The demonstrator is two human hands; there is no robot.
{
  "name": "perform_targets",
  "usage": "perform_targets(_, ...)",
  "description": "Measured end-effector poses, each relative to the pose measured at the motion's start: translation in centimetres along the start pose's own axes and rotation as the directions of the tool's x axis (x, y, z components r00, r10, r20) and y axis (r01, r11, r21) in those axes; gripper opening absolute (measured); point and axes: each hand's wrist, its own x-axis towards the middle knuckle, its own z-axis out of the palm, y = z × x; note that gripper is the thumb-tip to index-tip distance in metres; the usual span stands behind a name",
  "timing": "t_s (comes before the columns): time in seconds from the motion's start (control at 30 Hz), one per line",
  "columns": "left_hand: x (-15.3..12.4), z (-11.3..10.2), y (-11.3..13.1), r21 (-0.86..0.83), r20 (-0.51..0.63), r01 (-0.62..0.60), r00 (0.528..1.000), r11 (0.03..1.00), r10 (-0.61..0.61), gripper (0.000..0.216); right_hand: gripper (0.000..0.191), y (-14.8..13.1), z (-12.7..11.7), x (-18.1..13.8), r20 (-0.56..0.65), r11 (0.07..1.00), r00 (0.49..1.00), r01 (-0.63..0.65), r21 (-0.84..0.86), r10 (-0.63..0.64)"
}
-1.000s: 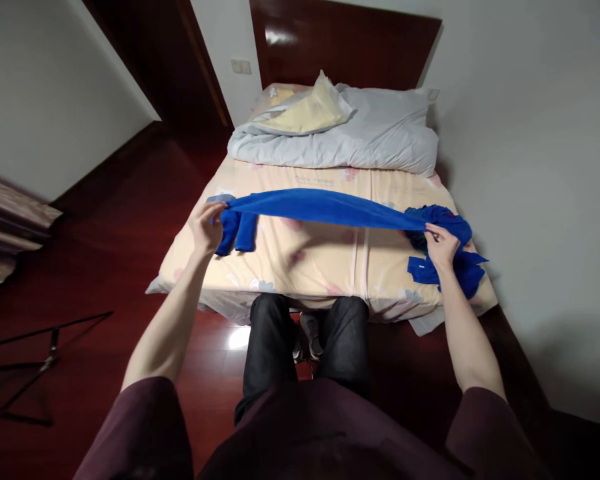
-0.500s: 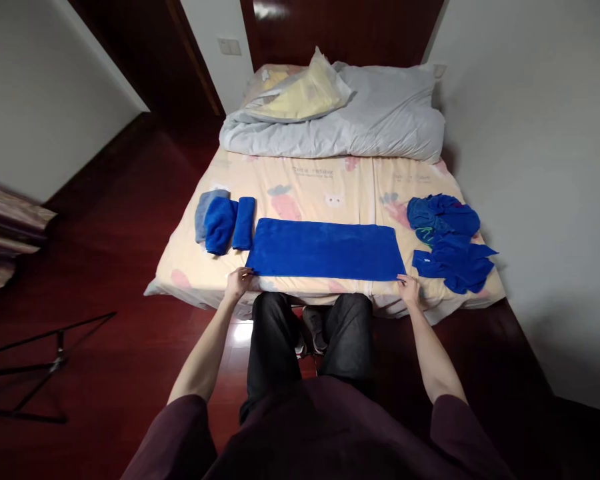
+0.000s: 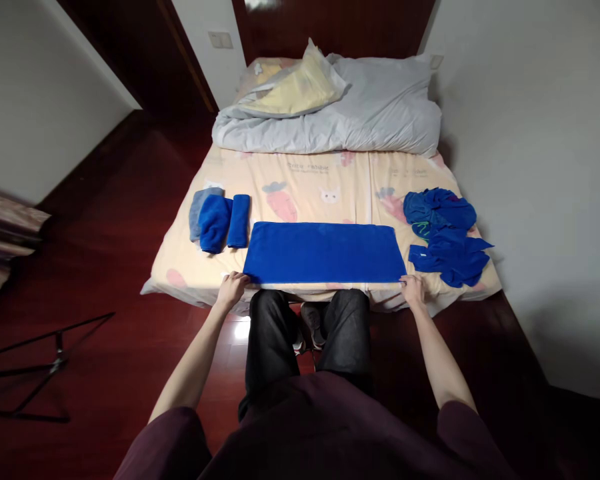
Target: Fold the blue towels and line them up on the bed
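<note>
A blue towel (image 3: pixel 324 253) lies spread flat near the front edge of the bed, its long side toward me. My left hand (image 3: pixel 233 288) pinches its near left corner, and my right hand (image 3: pixel 413 289) pinches the near right corner. Left of the towel sit a narrow folded blue towel (image 3: pixel 239 221), a bulkier folded blue cloth (image 3: pixel 215 223) and a grey-blue cloth (image 3: pixel 197 213) partly hidden behind it. To the right is a crumpled heap of blue cloths (image 3: pixel 453 233), close to my right hand.
The bed (image 3: pixel 305 187) has a peach sheet printed with carrots. A grey quilt (image 3: pixel 380 107) and a yellow item in a clear bag (image 3: pixel 305 90) lie at its head. Black metal legs (image 3: pixel 55 365) stand on the floor at left, below a curtain (image 3: pixel 5 233). A wall (image 3: pixel 540 167) runs along the right.
Both hands have drawn the towel's near edge slightly toward me, so it looks a little deeper. The whole view has shifted slightly; the other cloths lie as before.
</note>
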Motion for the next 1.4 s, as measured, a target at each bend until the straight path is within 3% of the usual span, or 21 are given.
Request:
perform_targets(0.07, 0.7, -0.5, 0.9, 0.020, 0.025, -0.013, 1.000, 1.000, 0.012, 0.028, 0.038, -2.1, -0.8, 0.1, 0.042, 0.993, 0.999, 0.008, -0.117, -0.003)
perform_targets(0.13, 2.7, -1.3, 2.9, 0.010, -0.045, -0.042, 0.998, 0.999, 0.042, 0.032, 0.041, -6.2, -1.2, 0.7, 0.062, 0.980, 0.997, 0.055, -0.193, -0.043)
perform_targets(0.27, 8.6, -1.8, 10.6, -0.096, -0.275, -0.199, 0.947, 0.975, 0.166, 0.052, 0.063, -19.6, 0.8, 2.4, 0.030, 0.959, 0.959, 0.283, 0.016, -0.283)
perform_targets(0.33, 11.3, -0.4, 14.6, -0.139, -0.293, -0.267, 0.931, 0.953, 0.218, 0.057, 0.067, -26.4, 3.4, 2.9, 0.006, 0.896, 0.903, 0.426, 0.126, -0.430)
perform_targets(0.4, 12.7, 2.0, 17.4, -0.182, -0.229, -0.280, 0.944, 0.943, 0.236, 0.061, 0.067, -31.4, 6.4, 2.8, 0.025, 0.828, 0.840, 0.529, 0.188, -0.542)
perform_targets(0.5, 12.7, 5.9, 18.3, -0.215, -0.154, -0.173, 0.978, 0.961, 0.142, 0.063, 0.062, -33.9, 10.4, 2.2, 0.101, 0.819, 0.824, 0.527, 0.224, -0.558)
perform_targets(0.6, 11.7, 8.2, 16.9, -0.205, -0.196, -0.128, 0.977, 0.970, 0.088, 0.062, 0.062, -31.8, 12.3, 2.0, 0.079, 0.806, 0.812, 0.555, 0.208, -0.579)
perform_targets(0.73, 10.9, 7.8, 14.0, -0.205, -0.200, -0.082, 0.979, 0.975, 0.041, 0.063, 0.067, -26.3, 11.5, 3.6, 0.035, 0.836, 0.845, 0.520, 0.176, -0.533)
perform_targets(0.93, 9.6, 5.9, 6.5, -0.137, -0.215, 0.135, 0.963, 0.981, -0.162, 0.066, 0.070, -12.7, 7.3, 7.1, 0.040, 0.951, 0.951, 0.304, 0.056, -0.307)
perform_targets(1.03, 9.2, 5.7, 3.0, -0.131, -0.214, 0.137, 0.963, 0.982, -0.163, 0.066, 0.070, -6.4, 5.7, 7.8, 0.001, 0.983, 0.983, 0.182, -0.036, -0.182)
perform_targets(1.1, 9.1, 5.8, 2.0, -0.146, -0.228, 0.117, 0.962, 0.982, -0.148, 0.066, 0.070, -4.1, 5.2, 7.9, -0.021, 0.984, 0.988, 0.152, -0.088, -0.155)
perform_targets(1.17, 8.9, 5.9, 2.6, -0.162, -0.266, 0.125, 0.950, 0.979, -0.165, 0.066, 0.068, -3.3, 5.3, 8.0, -0.040, 0.982, 0.988, 0.145, -0.121, -0.151)
perform_targets(1.23, 8.6, 6.3, 5.2, -0.166, -0.276, 0.101, 0.950, 0.981, -0.145, 0.065, 0.067, -3.4, 5.7, 8.0, -0.062, 0.981, 0.986, 0.145, -0.131, -0.154)
perform_targets(1.27, 8.6, 6.5, 7.2, -0.163, -0.253, 0.049, 0.963, 0.985, -0.090, 0.064, 0.067, -3.5, 5.9, 8.1, -0.072, 0.980, 0.984, 0.150, -0.131, -0.161)
perform_targets(1.33, 9.2, 7.2, 12.5, -0.162, -0.139, -0.163, 0.980, 0.973, 0.141, 0.064, 0.067, -3.5, 6.4, 8.1, -0.092, 0.978, 0.980, 0.166, -0.127, -0.179)
perform_targets(1.4, 10.9, 8.1, 18.0, -0.184, -0.065, -0.343, 0.939, 0.921, 0.337, 0.064, 0.068, -3.4, 6.7, 8.2, -0.111, 0.976, 0.975, 0.181, -0.125, -0.195)
